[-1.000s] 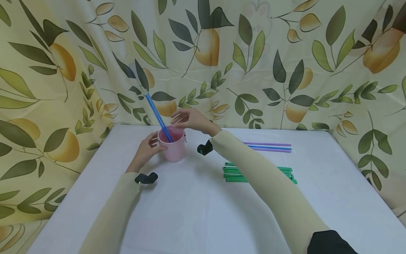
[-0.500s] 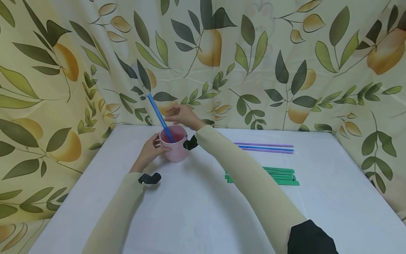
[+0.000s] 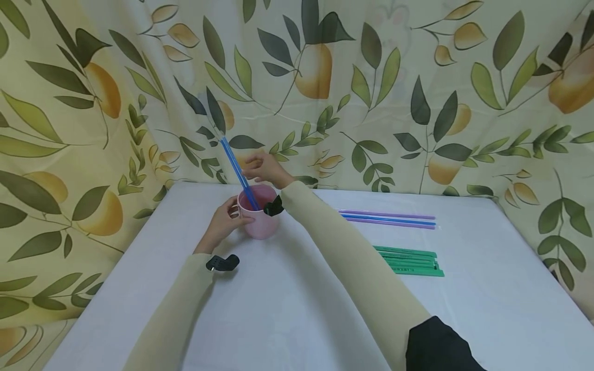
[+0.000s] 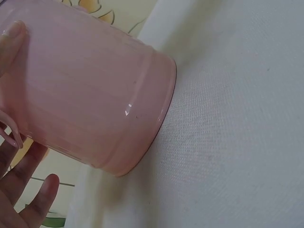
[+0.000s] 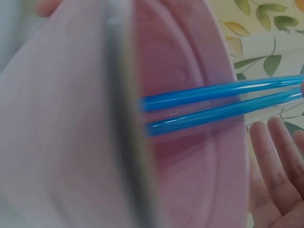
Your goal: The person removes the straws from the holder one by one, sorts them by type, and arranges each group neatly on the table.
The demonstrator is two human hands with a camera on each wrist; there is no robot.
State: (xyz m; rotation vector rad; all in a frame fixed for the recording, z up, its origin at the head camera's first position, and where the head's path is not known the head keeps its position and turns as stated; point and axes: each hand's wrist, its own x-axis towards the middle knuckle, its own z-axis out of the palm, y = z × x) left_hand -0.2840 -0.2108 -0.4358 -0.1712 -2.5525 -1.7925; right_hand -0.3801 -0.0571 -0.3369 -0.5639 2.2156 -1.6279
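A pink cup (image 3: 262, 226) with a small loop handle (image 4: 10, 132) stands at the back left of the white table, and my left hand (image 3: 224, 220) grips its left side. The thumb (image 4: 14, 35) presses the wall; the other fingers lie by the handle. Two blue straws (image 3: 237, 167) in clear wrapping lean left inside the cup, rising above its rim. My right hand (image 3: 266, 169) is over the far rim, with a fingertip (image 5: 302, 88) right at the straws and other fingers (image 5: 278, 166) extended. Whether it pinches them I cannot tell.
Purple and blue straws (image 3: 390, 219) lie in a row to the right, partly behind my right sleeve (image 3: 343, 252). Nearer, several flat green sticks (image 3: 413, 260) with printing lie side by side, partly covered by that sleeve. A leaf-patterned curtain (image 3: 371, 103) hangs behind the table.
My right hand has moved left from the cup's rim to the blue straws. The left hand keeps its grip on the cup. The head view has shifted slightly.
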